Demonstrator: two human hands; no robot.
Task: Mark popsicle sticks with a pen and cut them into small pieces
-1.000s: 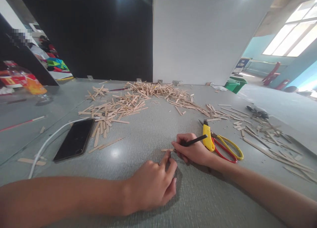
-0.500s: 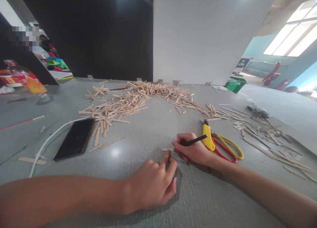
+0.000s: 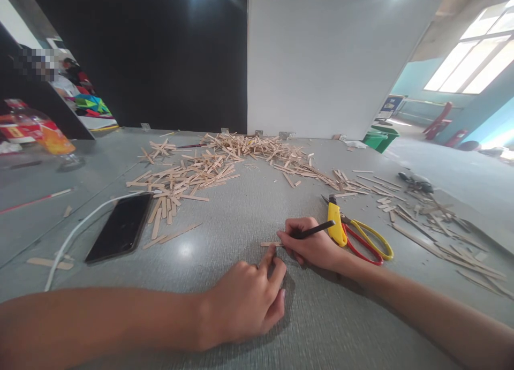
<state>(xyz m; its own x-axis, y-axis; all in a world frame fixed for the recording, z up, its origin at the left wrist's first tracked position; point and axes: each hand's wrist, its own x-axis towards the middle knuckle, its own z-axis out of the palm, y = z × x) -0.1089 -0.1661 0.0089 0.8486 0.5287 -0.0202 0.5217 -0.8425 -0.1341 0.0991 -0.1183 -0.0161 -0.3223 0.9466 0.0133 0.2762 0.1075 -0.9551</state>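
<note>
A small flat wooden stick (image 3: 265, 244) lies on the grey tabletop (image 3: 236, 214) between my hands. The index finger of my left hand (image 3: 252, 300) reaches out and presses on it, while the other fingers are bent and grip nothing. Pinched in my right hand (image 3: 311, 247) is a black pen (image 3: 320, 228), its back end pointing up to the right. The pen's tip is hidden behind my fingers, over the stick's right end. Just right of that hand lie a yellow utility knife (image 3: 336, 225) and scissors (image 3: 371, 241) with one red and one yellow handle.
A heap of wooden sticks (image 3: 209, 166) spreads across the back. A phone (image 3: 120, 228) with a white cable (image 3: 68, 239) lies at left, near a drink bottle (image 3: 52, 137). Split wood strips (image 3: 450, 225) cover the right side. Black (image 3: 172, 54) and white (image 3: 321, 59) panels stand behind.
The view has shifted very slightly. Both hands, the pen and the stick keep almost the same positions.
</note>
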